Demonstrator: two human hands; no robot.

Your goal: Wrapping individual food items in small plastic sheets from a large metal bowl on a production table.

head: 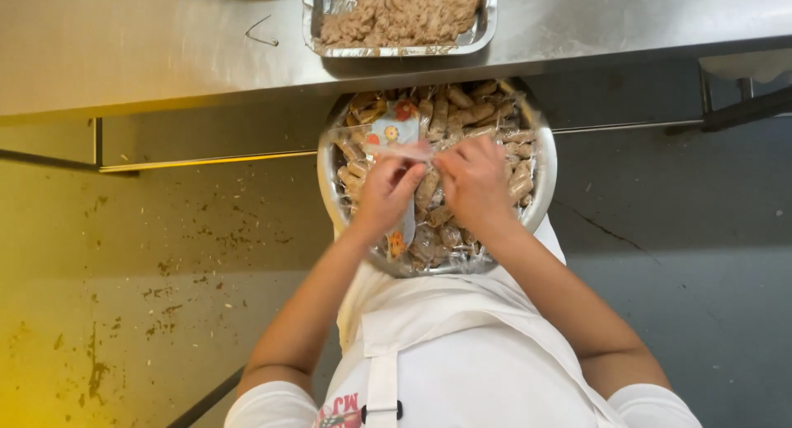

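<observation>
Since both hands are working right over the round metal bowl (540, 189) of wrapped rolls (503, 143), the likely slip-up is the thin clear wrapper (400, 150) tearing or bunching if it's tugged unevenly, probably spilling filling back into the bowl. Left hand (386, 190) and right hand (473, 181) sit close together, fingers pinched on the wrapper stretched between them, just above the pile. A foil tray (487, 28) of ground filling sits on the steel counter (148, 40) beyond.
</observation>
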